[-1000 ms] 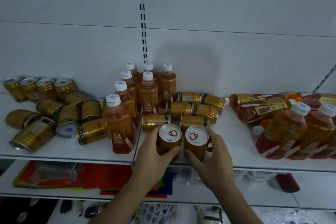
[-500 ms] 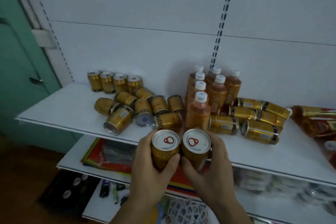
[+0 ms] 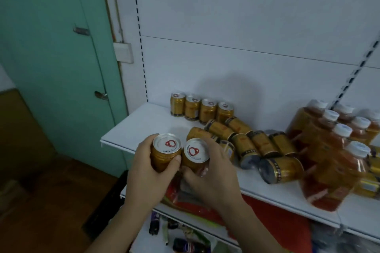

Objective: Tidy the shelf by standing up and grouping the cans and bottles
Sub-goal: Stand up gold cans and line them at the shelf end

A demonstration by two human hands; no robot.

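Observation:
My left hand grips an upright gold can with a silver lid and red pull tab. Beside it, my right hand grips a second upright gold can, the two cans touching. Both are held over the front left edge of the white shelf. A row of several gold cans stands against the back panel. In front of that row, several gold cans lie on their sides in a heap. At the right, amber bottles with white caps stand grouped.
A green door and brown floor lie to the left of the shelf. A lower shelf holds red packaging and small dark items. More lying gold cans show at the far right edge, partly cut off.
Both hands have carried the two cans leftward along the shelf, from in front of the bottles to its left end. The view has swung left, bringing the green door into sight.

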